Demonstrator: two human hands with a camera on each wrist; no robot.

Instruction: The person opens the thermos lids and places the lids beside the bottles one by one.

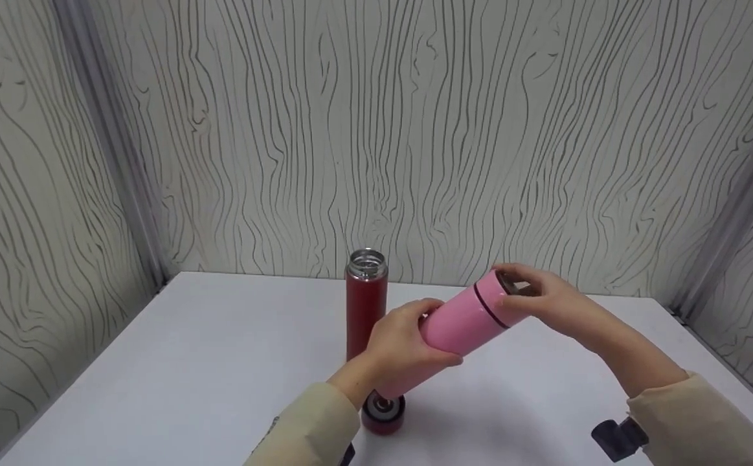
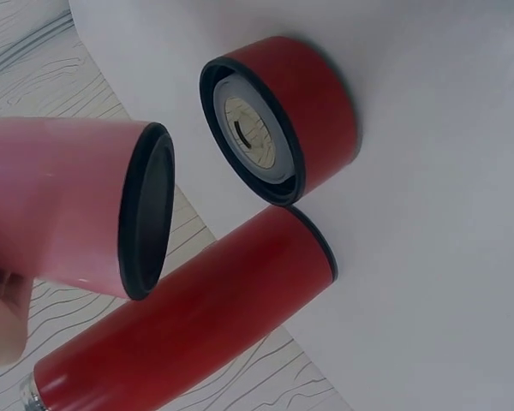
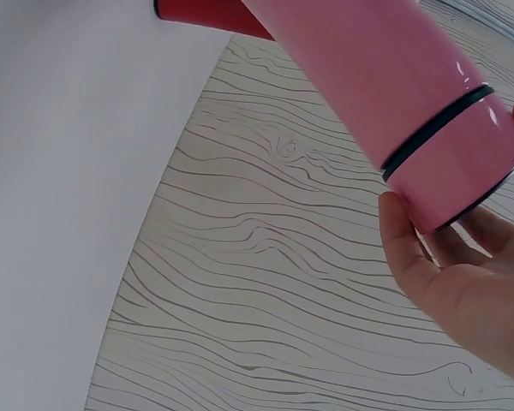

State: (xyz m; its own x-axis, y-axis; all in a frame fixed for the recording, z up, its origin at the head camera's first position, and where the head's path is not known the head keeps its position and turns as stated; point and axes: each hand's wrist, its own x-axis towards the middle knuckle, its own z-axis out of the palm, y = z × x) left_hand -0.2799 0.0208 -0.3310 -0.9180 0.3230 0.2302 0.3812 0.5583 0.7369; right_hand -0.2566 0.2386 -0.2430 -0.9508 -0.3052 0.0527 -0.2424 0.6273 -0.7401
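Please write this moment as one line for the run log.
left hand: holds tilted pink bottle | right hand: grips pink cap | red bottle: upright, uncapped | red cap: on table, inside up

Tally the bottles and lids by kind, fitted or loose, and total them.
Bottles: 2 (pink bottle, red bottle)
Fitted lids: 1 (pink lid)
Loose lids: 1 (red lid)
Total: 4

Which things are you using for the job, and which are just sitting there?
In the job:
pink bottle, held by left fingers
pink lid, gripped by right fingers

Just there, it seems:
red bottle, standing open
red lid, upside down on the table
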